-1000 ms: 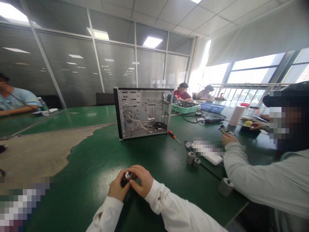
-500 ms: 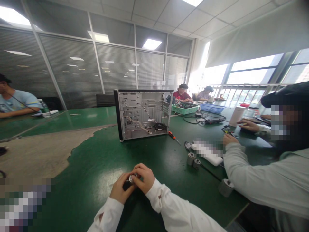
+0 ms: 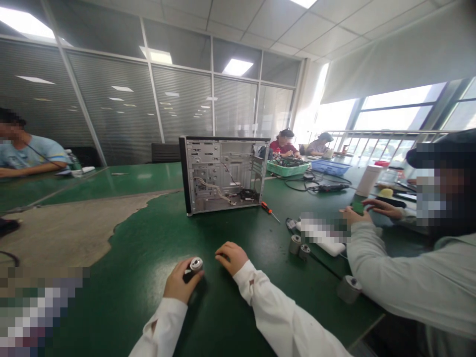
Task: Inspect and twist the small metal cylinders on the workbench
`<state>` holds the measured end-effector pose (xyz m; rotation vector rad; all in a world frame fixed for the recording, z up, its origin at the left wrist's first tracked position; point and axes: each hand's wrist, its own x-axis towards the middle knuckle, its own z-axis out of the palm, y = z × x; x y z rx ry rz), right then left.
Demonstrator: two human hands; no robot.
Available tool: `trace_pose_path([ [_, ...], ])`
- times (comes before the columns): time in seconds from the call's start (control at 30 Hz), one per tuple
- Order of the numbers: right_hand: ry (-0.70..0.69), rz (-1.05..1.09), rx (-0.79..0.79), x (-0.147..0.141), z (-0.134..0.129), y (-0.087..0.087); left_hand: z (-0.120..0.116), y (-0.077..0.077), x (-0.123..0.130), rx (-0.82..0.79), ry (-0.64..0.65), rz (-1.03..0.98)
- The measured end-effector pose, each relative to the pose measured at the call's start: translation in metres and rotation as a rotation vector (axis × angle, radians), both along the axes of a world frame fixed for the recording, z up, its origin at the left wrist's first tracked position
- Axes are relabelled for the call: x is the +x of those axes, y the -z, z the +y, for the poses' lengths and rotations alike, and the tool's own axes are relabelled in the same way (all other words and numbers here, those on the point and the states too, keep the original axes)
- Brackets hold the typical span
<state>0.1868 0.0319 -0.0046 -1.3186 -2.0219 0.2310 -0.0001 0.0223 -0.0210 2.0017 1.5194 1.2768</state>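
Note:
My left hand [image 3: 181, 283] is closed around a small metal motor [image 3: 196, 265], a silver cylinder with its round end face turned up toward me. My right hand [image 3: 233, 259] is a short way to the right, apart from the motor. Its fingers are curled with the thumb against them; whether something small sits between the fingertips is hidden. Beyond both hands stands an open computer case [image 3: 225, 173], its bare metal inside and loose cables facing me. An orange and black screwdriver [image 3: 267, 208] lies at the case's right corner.
More metal cylinders [image 3: 295, 244] lie right of my hands, one larger [image 3: 349, 289]. Near them is a white power strip [image 3: 322, 237]. A co-worker's sleeve [image 3: 386, 277] reaches in at right. Farther back are a green basket [image 3: 288, 170] and a blue basket [image 3: 330, 168].
My hands have separated. My left hand has kept the motor and tilted its end face upward, while my right hand has let go of it and moved right and slightly away from me.

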Motion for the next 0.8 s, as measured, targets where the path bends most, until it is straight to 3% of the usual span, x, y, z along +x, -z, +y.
trace_pose_path([
  [0.23, 0.061, -0.094, -0.099, 0.025, 0.022, 0.016, 0.008, 0.004, -0.017, -0.048, -0.177, 0.042],
  [0.57, 0.061, -0.071, -0.209, 0.055, 0.037, 0.026, 0.011, 0.016, -0.018, -0.050, -0.194, 0.175],
  [0.8, 0.133, -0.042, -0.179, 0.051, 0.040, 0.031, 0.011, 0.016, -0.019, -0.056, -0.183, 0.195],
])
